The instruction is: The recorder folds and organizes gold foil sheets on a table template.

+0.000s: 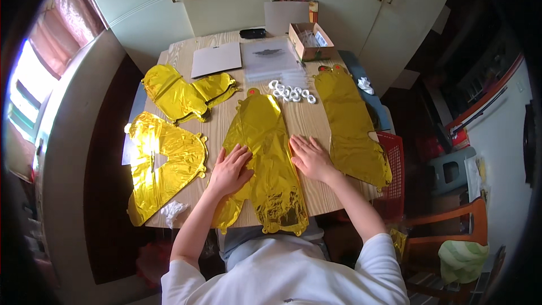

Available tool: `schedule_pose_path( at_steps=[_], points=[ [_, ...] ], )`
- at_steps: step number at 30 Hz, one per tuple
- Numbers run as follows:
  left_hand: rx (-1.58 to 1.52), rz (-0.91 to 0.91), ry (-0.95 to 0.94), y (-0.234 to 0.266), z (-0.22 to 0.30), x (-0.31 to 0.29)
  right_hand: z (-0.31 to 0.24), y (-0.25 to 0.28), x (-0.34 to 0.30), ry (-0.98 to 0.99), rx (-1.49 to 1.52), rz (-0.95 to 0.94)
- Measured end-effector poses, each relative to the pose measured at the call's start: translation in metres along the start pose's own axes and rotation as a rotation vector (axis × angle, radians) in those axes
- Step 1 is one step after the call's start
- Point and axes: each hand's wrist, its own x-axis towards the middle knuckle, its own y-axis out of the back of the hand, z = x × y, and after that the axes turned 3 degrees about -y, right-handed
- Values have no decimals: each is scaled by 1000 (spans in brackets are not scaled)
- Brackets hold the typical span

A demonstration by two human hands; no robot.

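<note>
A flat, uninflated gold foil balloon (262, 130) lies in front of me, its lower end reaching the table's near edge. My left hand (230, 170) rests flat on its left side, fingers stretched out. At its right edge my right hand (310, 158) lies flat, fingers extended toward the balloon; whether the palm presses foil or bare table I cannot tell. Neither hand grips anything. More gold foil balloons surround it: a long one (347, 121) on the right, a creased one (175, 93) at the far left, and a shiny one (169, 149) at the near left.
Several white rings (291, 93) lie beyond the middle balloon. Behind them are clear plastic bags (268, 59), a grey flat sheet (217, 60), a black tray (252, 33) and an open cardboard box (310, 48). Crumpled white tissue (174, 212) sits near left; a red basket (390, 164) stands right.
</note>
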Motion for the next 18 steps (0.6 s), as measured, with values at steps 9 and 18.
schedule_pose_path(
  at_steps=[9,18],
  points=[
    [6,-8,-6,-1,-1,-1,-13,2,5,48,-112,-59],
    [109,83,161,7,2,-19,-11,-3,7,75,-149,-7]
  ],
)
